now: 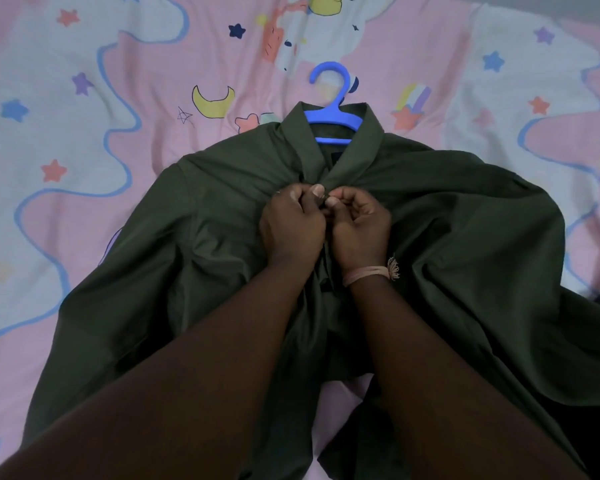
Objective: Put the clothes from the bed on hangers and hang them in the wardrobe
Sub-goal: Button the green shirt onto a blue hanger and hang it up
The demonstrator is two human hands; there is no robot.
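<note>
Shirt (447, 244) on blue hanger (333, 112), hook at twelve o'clock; left hand (293, 226) and right hand (359, 226) fingers pinch its placket just below the collar.

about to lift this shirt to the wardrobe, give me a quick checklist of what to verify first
1. Hanger inside the shirt collar, hook sticking out above: ok.
2. Top button fastened: cannot tell; left hand and right hand cover it, both pinching the front edges.
3. Lower front closed: not ok; the edges part near the hem, sheet showing between.
4. Shoulders seated on the hanger arms: cannot tell; fabric hides them.
5. A hand on the hook: not ok; both are on the shirt.
</note>
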